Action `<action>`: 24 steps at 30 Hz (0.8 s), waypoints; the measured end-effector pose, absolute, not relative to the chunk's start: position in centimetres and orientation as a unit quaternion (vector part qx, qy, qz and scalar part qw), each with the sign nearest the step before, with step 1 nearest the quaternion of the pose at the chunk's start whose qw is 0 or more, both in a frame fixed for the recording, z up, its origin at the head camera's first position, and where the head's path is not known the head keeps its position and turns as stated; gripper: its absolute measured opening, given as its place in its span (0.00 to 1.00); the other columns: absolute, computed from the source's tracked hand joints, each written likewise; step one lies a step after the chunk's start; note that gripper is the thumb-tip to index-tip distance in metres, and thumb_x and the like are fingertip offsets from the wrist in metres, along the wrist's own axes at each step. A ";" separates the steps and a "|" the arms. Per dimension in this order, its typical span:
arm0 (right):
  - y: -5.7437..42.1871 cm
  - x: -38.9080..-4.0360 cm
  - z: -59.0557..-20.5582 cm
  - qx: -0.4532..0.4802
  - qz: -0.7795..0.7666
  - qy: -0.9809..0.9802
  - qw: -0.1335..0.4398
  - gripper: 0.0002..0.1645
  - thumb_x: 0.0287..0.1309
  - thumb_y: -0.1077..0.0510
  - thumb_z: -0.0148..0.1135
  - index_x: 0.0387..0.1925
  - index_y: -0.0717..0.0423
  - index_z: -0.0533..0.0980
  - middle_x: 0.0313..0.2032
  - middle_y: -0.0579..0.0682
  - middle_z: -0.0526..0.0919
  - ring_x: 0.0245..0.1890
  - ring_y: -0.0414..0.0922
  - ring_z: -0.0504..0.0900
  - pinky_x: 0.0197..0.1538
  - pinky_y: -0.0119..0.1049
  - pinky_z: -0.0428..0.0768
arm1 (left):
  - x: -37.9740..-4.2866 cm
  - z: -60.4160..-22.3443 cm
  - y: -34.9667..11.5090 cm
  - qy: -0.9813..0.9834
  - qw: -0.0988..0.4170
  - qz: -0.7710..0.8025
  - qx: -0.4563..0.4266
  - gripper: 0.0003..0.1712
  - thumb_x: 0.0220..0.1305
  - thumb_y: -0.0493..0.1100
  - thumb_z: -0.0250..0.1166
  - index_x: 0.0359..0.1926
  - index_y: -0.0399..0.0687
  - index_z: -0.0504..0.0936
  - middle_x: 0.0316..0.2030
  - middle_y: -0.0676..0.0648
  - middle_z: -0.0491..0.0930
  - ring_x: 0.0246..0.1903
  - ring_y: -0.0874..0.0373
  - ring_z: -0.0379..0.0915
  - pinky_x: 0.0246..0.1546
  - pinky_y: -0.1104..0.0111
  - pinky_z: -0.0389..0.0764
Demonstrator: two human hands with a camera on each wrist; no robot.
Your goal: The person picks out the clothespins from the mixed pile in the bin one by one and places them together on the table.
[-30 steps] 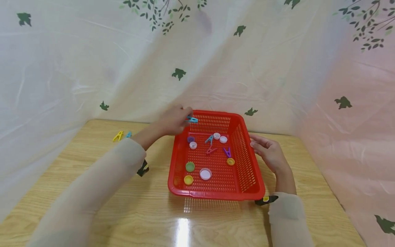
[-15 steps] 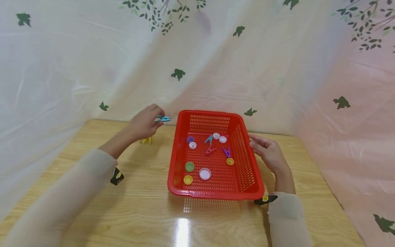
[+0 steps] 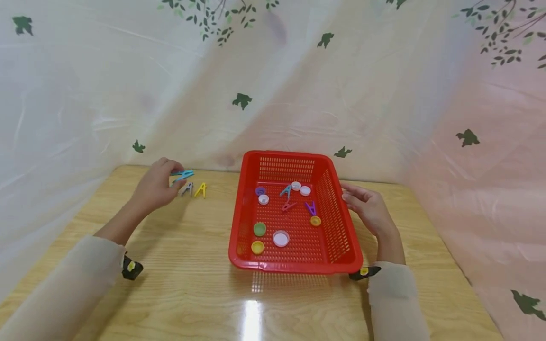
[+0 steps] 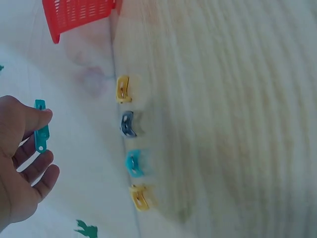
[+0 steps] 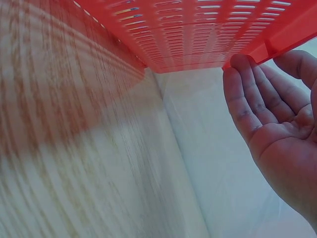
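Observation:
My left hand (image 3: 155, 187) pinches a light blue clothespin (image 3: 184, 174) between thumb and fingers, raised over the back left of the table. Just beyond it stand a grey-blue clothespin (image 3: 187, 189) and a yellow clothespin (image 3: 201, 190). The left wrist view shows a row that also includes a teal clothespin (image 4: 134, 163) and another yellow clothespin (image 4: 139, 197), both hidden behind the hand in the head view. My right hand (image 3: 371, 210) rests its loosely bent fingers against the right rim of the red basket (image 3: 294, 268), palm turned up in the right wrist view.
Inside the basket lie several round caps, including a green cap (image 3: 259, 229) and a pink-rimmed white cap (image 3: 281, 238). A blue clothespin (image 3: 286, 191), a pink one and a purple clothespin (image 3: 311, 208) lie among them. A leaf-patterned curtain (image 3: 273, 85) hangs behind the wooden table (image 3: 187, 284).
My left hand has moved left with the light blue clothespin, from the basket's left rim to above the row of clothespins. My right hand has stayed at the basket.

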State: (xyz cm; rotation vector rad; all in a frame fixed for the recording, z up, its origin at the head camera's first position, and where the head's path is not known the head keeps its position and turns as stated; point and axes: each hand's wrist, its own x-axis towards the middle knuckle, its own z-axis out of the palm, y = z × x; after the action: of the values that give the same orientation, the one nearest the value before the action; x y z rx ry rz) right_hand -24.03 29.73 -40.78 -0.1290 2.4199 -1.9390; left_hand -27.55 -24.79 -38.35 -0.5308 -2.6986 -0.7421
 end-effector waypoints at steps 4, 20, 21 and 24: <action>29.7 -24.1 -40.8 -0.042 -0.625 0.780 0.019 0.30 0.72 0.51 0.61 0.70 0.56 0.72 0.58 0.50 0.84 0.54 0.41 0.84 0.54 0.32 0.82 | -26.7 -39.3 -26.4 -0.933 0.179 -0.270 -0.160 0.14 0.65 0.36 0.69 0.47 0.30 0.78 0.44 0.33 0.76 0.45 0.36 0.74 0.46 0.43 0.75; 29.9 -24.3 -41.0 -0.052 -0.630 0.775 0.018 0.30 0.71 0.51 0.63 0.69 0.58 0.73 0.56 0.50 0.85 0.53 0.41 0.84 0.55 0.36 0.82 | -25.3 -42.5 -30.3 -0.949 0.106 -0.290 -0.069 0.19 0.65 0.41 0.70 0.47 0.28 0.77 0.43 0.29 0.78 0.42 0.36 0.75 0.35 0.52 0.77; 29.9 -24.3 -41.0 -0.052 -0.631 0.774 0.018 0.30 0.71 0.51 0.63 0.69 0.58 0.73 0.57 0.51 0.85 0.54 0.41 0.84 0.55 0.37 0.82 | -25.3 -42.6 -30.4 -0.949 0.098 -0.293 -0.062 0.20 0.65 0.41 0.70 0.47 0.28 0.77 0.43 0.30 0.78 0.41 0.37 0.76 0.34 0.55 0.76; 29.9 -24.3 -41.0 -0.053 -0.631 0.774 0.017 0.30 0.71 0.50 0.63 0.69 0.58 0.73 0.58 0.50 0.84 0.54 0.41 0.84 0.55 0.36 0.82 | -25.2 -42.9 -30.7 -0.953 0.075 -0.290 -0.043 0.22 0.65 0.44 0.71 0.47 0.29 0.76 0.41 0.31 0.79 0.39 0.39 0.76 0.32 0.61 0.74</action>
State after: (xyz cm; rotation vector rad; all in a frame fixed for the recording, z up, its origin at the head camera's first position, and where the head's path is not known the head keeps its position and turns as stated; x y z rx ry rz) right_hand -24.30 29.95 -40.97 -0.1632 2.4044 -1.9617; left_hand -25.25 -30.66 -42.86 -0.1286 -2.8588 -0.8690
